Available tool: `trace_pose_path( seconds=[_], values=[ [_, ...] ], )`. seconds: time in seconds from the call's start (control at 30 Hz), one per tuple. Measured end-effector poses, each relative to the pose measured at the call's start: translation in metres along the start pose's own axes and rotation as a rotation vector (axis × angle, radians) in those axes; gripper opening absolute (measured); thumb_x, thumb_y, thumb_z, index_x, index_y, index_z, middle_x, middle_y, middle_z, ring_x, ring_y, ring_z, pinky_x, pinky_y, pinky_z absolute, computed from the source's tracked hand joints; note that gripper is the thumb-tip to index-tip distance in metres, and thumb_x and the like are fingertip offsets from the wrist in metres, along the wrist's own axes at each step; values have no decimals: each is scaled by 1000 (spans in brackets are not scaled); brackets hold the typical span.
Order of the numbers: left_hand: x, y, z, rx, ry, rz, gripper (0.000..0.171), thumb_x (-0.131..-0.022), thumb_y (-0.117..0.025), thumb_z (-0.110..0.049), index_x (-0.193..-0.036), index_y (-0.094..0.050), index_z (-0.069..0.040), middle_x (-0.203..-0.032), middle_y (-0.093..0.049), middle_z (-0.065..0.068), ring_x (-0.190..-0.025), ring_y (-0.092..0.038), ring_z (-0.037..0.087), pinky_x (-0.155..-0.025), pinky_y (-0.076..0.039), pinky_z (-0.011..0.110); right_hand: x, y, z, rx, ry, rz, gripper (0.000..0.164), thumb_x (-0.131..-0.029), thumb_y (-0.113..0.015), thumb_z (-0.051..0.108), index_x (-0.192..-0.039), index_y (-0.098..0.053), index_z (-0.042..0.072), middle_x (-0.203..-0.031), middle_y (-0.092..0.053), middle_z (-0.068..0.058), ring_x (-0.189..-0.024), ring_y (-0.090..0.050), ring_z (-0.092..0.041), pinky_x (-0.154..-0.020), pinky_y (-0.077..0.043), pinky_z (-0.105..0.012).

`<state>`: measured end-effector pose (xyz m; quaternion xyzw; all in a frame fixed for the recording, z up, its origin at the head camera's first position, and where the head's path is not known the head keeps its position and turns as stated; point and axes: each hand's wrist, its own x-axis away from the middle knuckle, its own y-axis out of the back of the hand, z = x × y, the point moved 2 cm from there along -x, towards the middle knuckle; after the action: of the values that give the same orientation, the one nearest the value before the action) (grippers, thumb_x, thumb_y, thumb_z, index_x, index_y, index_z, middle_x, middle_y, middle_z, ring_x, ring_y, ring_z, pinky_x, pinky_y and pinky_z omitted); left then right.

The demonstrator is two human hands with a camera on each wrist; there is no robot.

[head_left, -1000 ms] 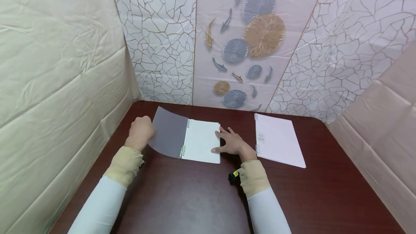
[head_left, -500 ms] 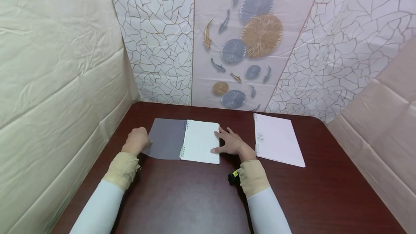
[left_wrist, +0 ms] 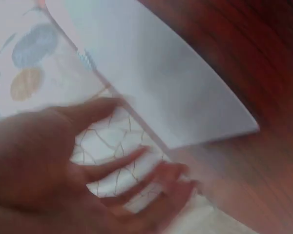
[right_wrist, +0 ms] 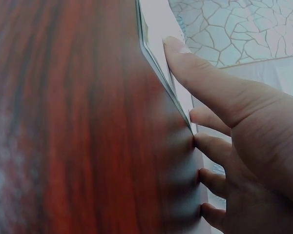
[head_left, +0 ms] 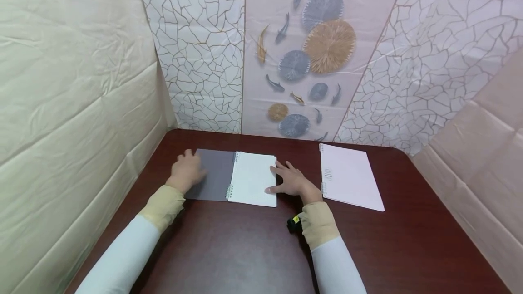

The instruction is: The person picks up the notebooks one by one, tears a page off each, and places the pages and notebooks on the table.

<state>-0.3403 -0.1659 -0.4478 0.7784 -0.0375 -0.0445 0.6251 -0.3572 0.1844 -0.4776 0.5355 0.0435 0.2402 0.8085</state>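
A spiral notebook [head_left: 252, 178] lies opened flat on the dark red-brown table, its white page on the right and its grey cover [head_left: 217, 175] folded out to the left. My left hand [head_left: 186, 171] is over the outer part of the grey cover, fingers spread, blurred and holding nothing. In the left wrist view the cover [left_wrist: 151, 73] appears pale, beyond the left hand's fingertips. At the page's right edge rests my right hand [head_left: 291, 178], fingers spread. The right wrist view shows its thumb [right_wrist: 185, 61] on the page and the other fingertips along the edge, touching the table.
A second spiral notebook [head_left: 349, 176], with a white face and small print near its spiral, lies to the right of my right hand. Patterned sheeting [head_left: 204, 49] hangs behind the table [head_left: 245, 248], and cream cloth [head_left: 77, 103] lines the left side.
The grey cover has come down from raised to flat. My left hand has let go of its outer edge and moved slightly right, fingers spreading. My right hand has stayed in place.
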Motion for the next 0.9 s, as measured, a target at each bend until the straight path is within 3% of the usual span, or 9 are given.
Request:
trace_pose_path(
  seconds=[0.17, 0.3, 0.53, 0.73, 0.9],
  values=[
    [-20, -12, -35, 60, -270, 54, 99, -98, -62, -67, -165, -32, -2, -170, -25, 25, -155, -25, 50, -115, -32, 74, 0, 1, -2, 15, -14, -14, 94, -93, -78, 56, -168, -35, 17, -177, -15, -9, -163, -3, -41, -127, -10, -65],
    [-32, -24, -56, 3, -345, 117, 113, -93, -53, -82, -170, -18, -7, -177, -8, 17, -162, -10, 43, -123, -22, 69, 0, 0, 0, 19, -15, -14, 94, -92, -78, 57, -167, -36, 17, -177, -17, -9, -162, -4, -42, -126, -12, -66],
    [-36, -37, -73, -133, -368, 195, 115, -95, -44, -84, -169, -15, -1, -177, -6, 18, -161, -12, 44, -126, -23, 61, -1, -1, 2, 30, -30, -22, 93, -92, -78, 58, -167, -37, 19, -177, -18, -7, -163, -5, -40, -126, -13, -65],
    [-34, -51, -75, -126, -332, 199, 117, -95, -40, -85, -169, -10, 0, -177, -2, 17, -162, -12, 39, -125, -23, 63, -2, 0, 2, 18, -12, -17, 92, -94, -74, 59, -167, -36, 17, -177, -17, -9, -162, -4, -42, -126, -11, -67],
    [-33, -54, -75, -163, -326, 189, 119, -94, -36, -89, -169, -7, -1, -178, 0, 15, -163, -12, 36, -126, -23, 61, -5, 4, 1, -49, 18, -143, 84, -101, -68, 52, -165, -37, 7, -175, -19, -19, -160, -15, -45, -123, -20, -68]
  ],
)
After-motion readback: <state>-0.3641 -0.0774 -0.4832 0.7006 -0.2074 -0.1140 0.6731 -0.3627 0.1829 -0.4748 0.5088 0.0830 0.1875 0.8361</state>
